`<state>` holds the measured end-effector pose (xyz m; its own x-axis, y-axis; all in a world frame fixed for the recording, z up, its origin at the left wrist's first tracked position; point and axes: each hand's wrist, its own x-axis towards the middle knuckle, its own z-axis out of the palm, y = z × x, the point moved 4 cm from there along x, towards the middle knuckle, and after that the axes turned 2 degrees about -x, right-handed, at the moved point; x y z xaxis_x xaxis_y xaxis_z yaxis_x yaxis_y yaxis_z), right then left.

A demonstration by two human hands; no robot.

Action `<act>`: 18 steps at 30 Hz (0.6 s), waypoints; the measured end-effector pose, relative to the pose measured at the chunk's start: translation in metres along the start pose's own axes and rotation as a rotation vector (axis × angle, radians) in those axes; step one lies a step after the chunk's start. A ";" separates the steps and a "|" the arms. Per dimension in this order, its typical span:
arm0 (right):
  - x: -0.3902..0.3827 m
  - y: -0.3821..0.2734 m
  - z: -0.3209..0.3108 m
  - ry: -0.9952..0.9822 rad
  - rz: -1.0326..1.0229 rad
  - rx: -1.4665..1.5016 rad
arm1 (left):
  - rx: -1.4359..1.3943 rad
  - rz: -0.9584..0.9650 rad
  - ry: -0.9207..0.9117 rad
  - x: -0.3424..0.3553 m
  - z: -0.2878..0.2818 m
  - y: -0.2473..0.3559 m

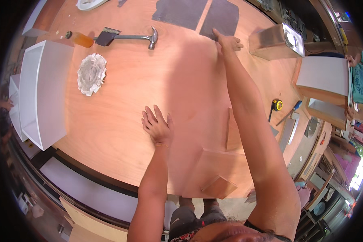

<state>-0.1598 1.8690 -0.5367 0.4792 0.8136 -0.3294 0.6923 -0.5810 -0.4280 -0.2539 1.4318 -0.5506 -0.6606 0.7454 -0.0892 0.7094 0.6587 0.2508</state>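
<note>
My left hand (156, 126) lies flat on the plywood tabletop (129, 101), its fingers spread and nothing in them. At the far side my right arm is stretched out. My right hand (229, 42) rests at the near edge of a dark grey sheet (222, 18) that looks like sandpaper. One finger points onto that sheet; the others are bent and apart, with nothing seen between them. A second dark grey sheet (179, 12) lies just left of it, a narrow gap between. To the right of my right hand stands a rectangular metal can (266, 42).
A claw hammer (133, 37), an orange-liquid bottle (82, 39) and a crumpled whitish ring (91, 74) lie left. Beyond them stands a white box (50, 97). A tape measure (277, 105), a blue-handled tool (297, 106) and wood pieces (220, 187) lie right. Another person's hand (354, 60) shows far right.
</note>
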 end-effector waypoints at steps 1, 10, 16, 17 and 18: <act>0.002 -0.004 0.005 0.002 -0.007 -0.043 | 0.006 -0.007 0.006 0.000 0.000 -0.003; 0.015 -0.004 0.005 -0.188 -0.169 0.693 | -0.017 -0.003 0.010 0.002 -0.002 -0.001; -0.058 0.064 -0.065 -0.492 -0.469 1.023 | 0.029 -0.001 0.052 -0.006 -0.002 -0.005; -0.089 0.083 -0.086 -0.609 -0.445 1.112 | 0.036 -0.002 0.067 -0.006 -0.002 -0.004; -0.117 0.104 -0.108 -0.715 -0.387 1.173 | 0.046 0.000 0.075 -0.007 -0.001 -0.005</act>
<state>-0.0859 1.7159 -0.4519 -0.2485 0.9413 -0.2287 -0.2944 -0.2983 -0.9079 -0.2535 1.4233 -0.5505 -0.6759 0.7368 -0.0164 0.7189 0.6640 0.2056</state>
